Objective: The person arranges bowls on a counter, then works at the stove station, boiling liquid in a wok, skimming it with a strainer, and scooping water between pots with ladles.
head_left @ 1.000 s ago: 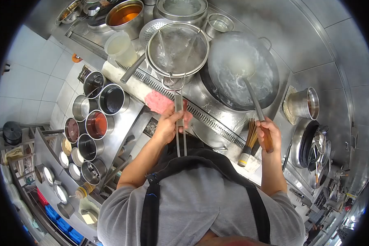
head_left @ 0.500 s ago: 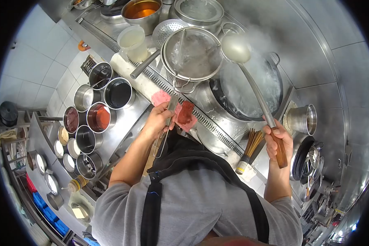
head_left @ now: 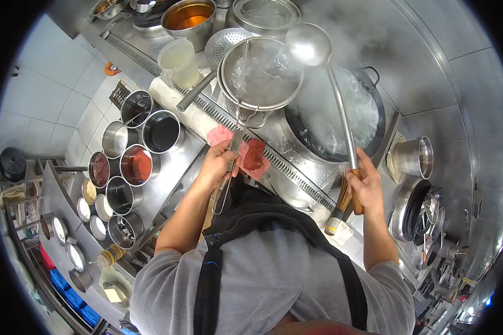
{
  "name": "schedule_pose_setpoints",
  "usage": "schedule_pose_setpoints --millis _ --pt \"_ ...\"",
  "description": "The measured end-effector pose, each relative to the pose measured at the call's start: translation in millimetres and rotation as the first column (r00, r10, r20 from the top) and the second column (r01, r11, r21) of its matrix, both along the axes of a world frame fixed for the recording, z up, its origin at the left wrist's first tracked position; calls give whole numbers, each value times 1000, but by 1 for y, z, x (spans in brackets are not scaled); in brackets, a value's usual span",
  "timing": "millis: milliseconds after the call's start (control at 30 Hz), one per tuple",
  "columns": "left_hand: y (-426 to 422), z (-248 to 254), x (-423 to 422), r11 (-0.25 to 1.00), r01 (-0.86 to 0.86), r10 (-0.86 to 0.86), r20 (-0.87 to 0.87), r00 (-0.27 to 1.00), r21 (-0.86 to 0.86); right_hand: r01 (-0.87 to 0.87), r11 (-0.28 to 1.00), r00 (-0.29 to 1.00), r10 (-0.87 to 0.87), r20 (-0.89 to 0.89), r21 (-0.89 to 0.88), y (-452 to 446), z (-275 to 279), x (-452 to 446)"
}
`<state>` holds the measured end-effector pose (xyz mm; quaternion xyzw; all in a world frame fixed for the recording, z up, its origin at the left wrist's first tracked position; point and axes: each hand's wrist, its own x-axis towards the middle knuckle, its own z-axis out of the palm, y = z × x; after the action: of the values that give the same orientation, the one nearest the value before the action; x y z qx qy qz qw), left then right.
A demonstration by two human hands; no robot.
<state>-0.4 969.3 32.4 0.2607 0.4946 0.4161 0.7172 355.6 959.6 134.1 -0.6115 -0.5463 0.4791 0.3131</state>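
Note:
My left hand (head_left: 221, 163) is closed around the flat metal handle of a strainer (head_left: 261, 72). The strainer's round bowl rests at a steaming pot with a dark side handle (head_left: 197, 90), and cloudy liquid shows inside. My right hand (head_left: 364, 181) grips the wooden end of a long ladle (head_left: 341, 114). Its shiny bowl hangs over the right rim of the strainer, and liquid shows in the strainer just left of it. Pink and dark red cloths (head_left: 254, 159) lie beside my left hand. Right of the strainer, a large wok (head_left: 341, 117) holds steaming water.
Several metal pots of sauces (head_left: 135, 164) stand on the left counter. A plastic jug (head_left: 179, 62), a perforated skimmer (head_left: 227, 47) and a pot of orange liquid (head_left: 189, 22) are at the back. A bamboo brush (head_left: 337, 218) lies near my right hand; a metal pot (head_left: 419, 157) stands at right.
The ladle has moved left and away from me, its bowl now over the strainer's right edge and tilted. My right hand has shifted left with it. My left hand stays nearly still.

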Motion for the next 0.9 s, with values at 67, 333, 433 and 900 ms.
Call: schedule_pose_setpoints --millis 67,333,433,900 --pt "1 -5 -1 1000 -11 11 7 1000 1 93 995 945 -76 317 -41 0 -8 10" --pt "2 -2 -2 1000 -12 12 44 999 -8 66 980 615 -188 766 188 1 -78 74" --pt "3 -4 -3 1000 -12 13 34 999 -23 153 988 684 -129 718 31 -3 -94 79" --pt "0 -5 -5 1000 6 -6 -5 1000 16 386 861 646 -508 -570 -330 0 -20 18"
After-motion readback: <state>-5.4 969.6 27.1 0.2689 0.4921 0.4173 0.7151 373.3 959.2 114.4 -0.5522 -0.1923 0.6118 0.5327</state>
